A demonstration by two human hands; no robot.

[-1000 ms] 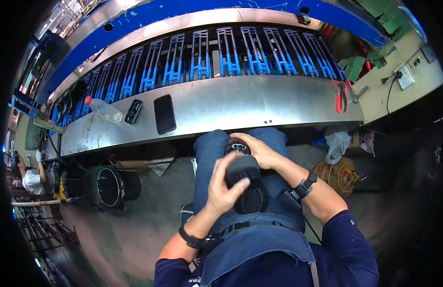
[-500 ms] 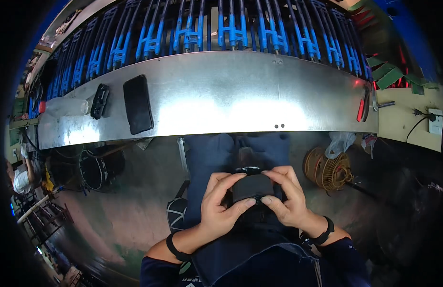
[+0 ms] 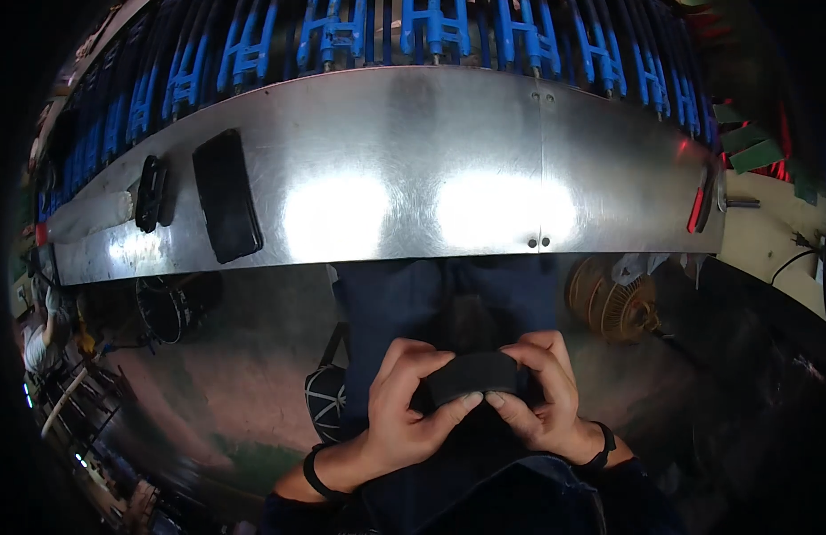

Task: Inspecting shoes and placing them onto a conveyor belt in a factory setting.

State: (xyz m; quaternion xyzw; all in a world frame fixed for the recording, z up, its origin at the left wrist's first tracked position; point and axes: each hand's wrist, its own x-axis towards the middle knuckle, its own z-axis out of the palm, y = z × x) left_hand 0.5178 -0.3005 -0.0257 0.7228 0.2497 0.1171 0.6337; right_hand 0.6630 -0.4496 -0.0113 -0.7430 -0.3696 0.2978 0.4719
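Between my two hands, over my lap, is a dark, rounded black object (image 3: 471, 374) with a smooth curved face; its exact kind I cannot make out. My left hand (image 3: 411, 392) grips its left end, thumb at the lower edge and fingers along the top. On the other end, my right hand (image 3: 546, 392) holds it the same way. The two thumbs nearly meet at its lower middle. Its underside and far side are hidden.
Ahead stretches a metal bench (image 3: 413, 143) carrying a black phone (image 3: 227, 196), a black clip-like part (image 3: 151, 194), a clear bottle (image 3: 92, 214) and a red-handled tool (image 3: 696, 209). Blue forks (image 3: 435, 36) line its back. A wicker basket (image 3: 613, 303) stands right; another person (image 3: 43, 343) is far left.
My view has shifted, so the bench looks larger and closer. Both hands still hold the black object, which now sits slightly lower in view, its top tilted a little differently.
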